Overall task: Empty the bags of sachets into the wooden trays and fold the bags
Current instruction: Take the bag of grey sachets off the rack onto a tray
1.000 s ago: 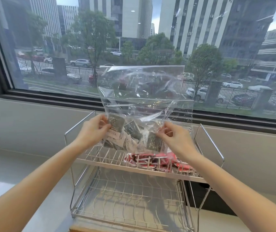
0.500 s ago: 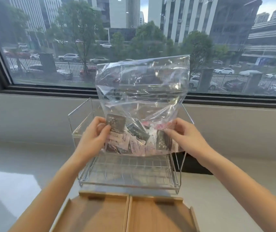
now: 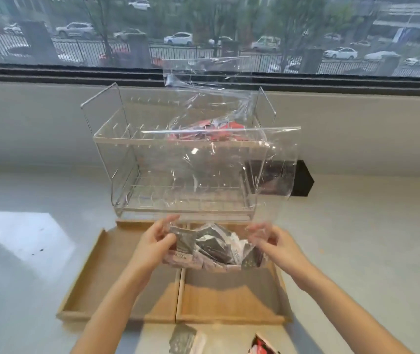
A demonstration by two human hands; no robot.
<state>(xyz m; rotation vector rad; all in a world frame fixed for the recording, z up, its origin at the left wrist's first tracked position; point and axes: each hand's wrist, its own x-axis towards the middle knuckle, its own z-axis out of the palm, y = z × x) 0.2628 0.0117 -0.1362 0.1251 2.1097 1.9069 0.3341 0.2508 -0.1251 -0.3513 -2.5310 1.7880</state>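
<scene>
Head view: both hands hold a clear plastic bag (image 3: 219, 175) upside down over two wooden trays. The left hand (image 3: 152, 245) has thumb and fingers pinched on the bag's lower left edge; the right hand (image 3: 278, 247) has its fingers curled onto the lower right edge. Grey sachets (image 3: 211, 249) bunch in the bag's low end between the hands, above the far part of the right tray (image 3: 232, 300), which lies touching the left tray (image 3: 117, 272) on a pale counter (image 3: 357, 251). Beyond the trays stands a two-tier wire rack (image 3: 117, 154); on its upper tier lies a second clear bag (image 3: 209, 80) with red sachets (image 3: 209, 130). At the near edge lie a grey sachet (image 3: 184, 339) and, to its right, a red sachet (image 3: 262, 347). A window (image 3: 76, 34) runs across the far wall.
</scene>
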